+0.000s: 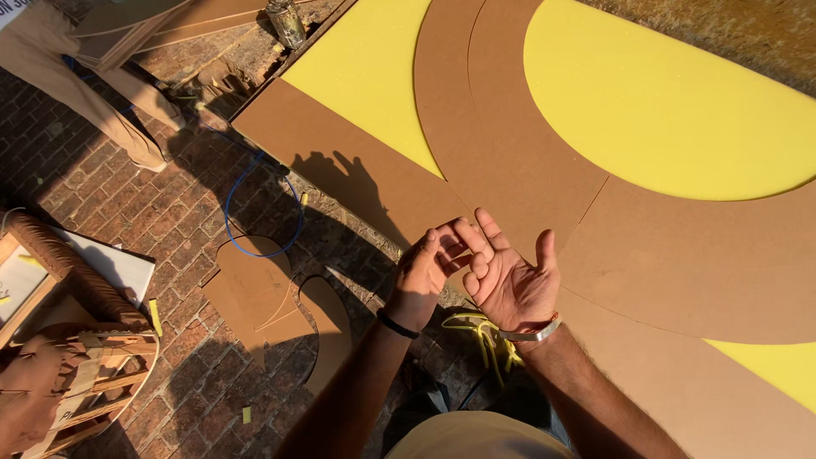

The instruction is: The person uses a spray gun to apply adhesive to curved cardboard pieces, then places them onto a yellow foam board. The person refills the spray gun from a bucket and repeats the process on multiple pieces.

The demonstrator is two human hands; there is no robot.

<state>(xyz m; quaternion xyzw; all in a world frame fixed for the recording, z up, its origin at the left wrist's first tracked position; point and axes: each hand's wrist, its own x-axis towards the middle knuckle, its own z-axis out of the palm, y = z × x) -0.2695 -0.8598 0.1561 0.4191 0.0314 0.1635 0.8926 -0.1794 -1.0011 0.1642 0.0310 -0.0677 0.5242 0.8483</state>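
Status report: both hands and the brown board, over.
Left hand and right hand together, fingers touching, holding nothing visible. Both hover over the curved brown board edge on yellow foam. Nothing between hands and board.

Matt brown fibreboard (510,161), yellow foam (663,102)

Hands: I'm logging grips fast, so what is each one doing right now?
Left hand: fingers curled, pinching at the right hand's fingertips; holds nothing visible.
Right hand: open, palm up, empty, above the brown board.
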